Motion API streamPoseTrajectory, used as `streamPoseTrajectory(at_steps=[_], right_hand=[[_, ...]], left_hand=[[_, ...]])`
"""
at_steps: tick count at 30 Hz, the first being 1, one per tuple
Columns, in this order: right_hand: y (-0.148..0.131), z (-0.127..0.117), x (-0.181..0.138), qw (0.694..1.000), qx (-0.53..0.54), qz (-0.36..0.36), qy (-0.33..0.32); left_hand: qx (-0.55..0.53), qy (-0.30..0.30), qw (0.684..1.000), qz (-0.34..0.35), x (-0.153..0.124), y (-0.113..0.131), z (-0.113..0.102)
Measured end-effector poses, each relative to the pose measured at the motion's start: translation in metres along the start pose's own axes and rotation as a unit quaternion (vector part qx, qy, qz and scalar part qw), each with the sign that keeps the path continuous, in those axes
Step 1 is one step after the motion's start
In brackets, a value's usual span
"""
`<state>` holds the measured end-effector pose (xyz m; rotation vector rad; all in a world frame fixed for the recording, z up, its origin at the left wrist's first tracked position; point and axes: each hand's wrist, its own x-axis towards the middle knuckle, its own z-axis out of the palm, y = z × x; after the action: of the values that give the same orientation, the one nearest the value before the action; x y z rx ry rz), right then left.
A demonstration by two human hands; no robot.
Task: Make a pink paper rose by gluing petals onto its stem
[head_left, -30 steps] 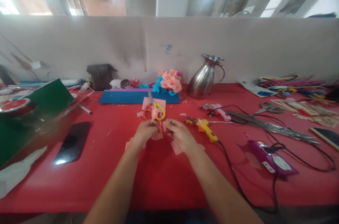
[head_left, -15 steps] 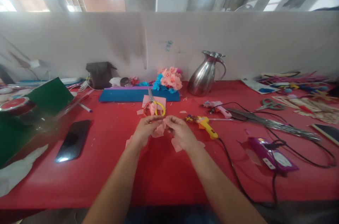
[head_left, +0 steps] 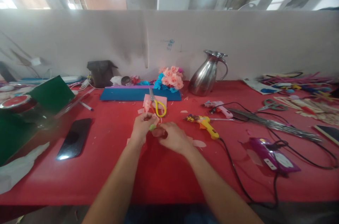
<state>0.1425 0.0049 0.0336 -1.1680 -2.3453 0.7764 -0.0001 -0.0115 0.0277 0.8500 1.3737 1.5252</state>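
Head view, left hand (head_left: 141,127) fingers pinching pink paper flower (head_left: 151,125), right hand (head_left: 172,137) fingers curled beside it

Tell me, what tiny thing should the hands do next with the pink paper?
Probably press the pink paper piece onto the small pink flower: the left hand pinches the flower above the red table, and the right hand holds the paper right beside it.

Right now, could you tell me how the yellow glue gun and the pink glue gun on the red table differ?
The yellow glue gun lies nearer the person, close to the right hand; the pink glue gun lies further back, towards the steel jug. The yellow one looks larger and bears a patterned barrel; the pink one is plainer and paler. Both lie on their sides on the red table, each beside black cords.
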Motion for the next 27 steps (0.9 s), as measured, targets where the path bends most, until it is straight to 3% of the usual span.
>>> streamPoseTrajectory(at_steps=[2,5,11,16,21,24,27], right_hand=[[-0.004,0.003,-0.003,0.991,-0.13,-0.029,-0.01],[-0.006,0.006,-0.003,0.973,-0.217,-0.068,-0.026],[-0.008,0.002,0.002,0.953,-0.279,-0.105,-0.047],[-0.02,-0.004,-0.021,0.949,-0.277,-0.138,-0.061],[-0.017,-0.004,-0.044,0.975,-0.158,-0.146,-0.063],[-0.009,-0.006,-0.036,0.998,-0.02,-0.046,0.044],[-0.001,-0.006,-0.014,0.979,0.161,0.05,0.113]], left_hand=[[-0.013,0.018,1.0,0.001,0.001,-0.001,0.0],[-0.017,0.022,1.0,-0.005,0.002,-0.001,0.001],[-0.018,0.017,1.0,-0.018,0.0,0.002,0.001],[-0.003,0.009,1.0,-0.024,-0.003,0.005,0.003],[-0.017,-0.027,0.999,-0.043,-0.006,0.003,0.007],[-0.031,-0.046,0.997,-0.053,-0.007,0.003,0.008],[-0.068,-0.073,0.993,-0.058,-0.008,0.004,0.009]])
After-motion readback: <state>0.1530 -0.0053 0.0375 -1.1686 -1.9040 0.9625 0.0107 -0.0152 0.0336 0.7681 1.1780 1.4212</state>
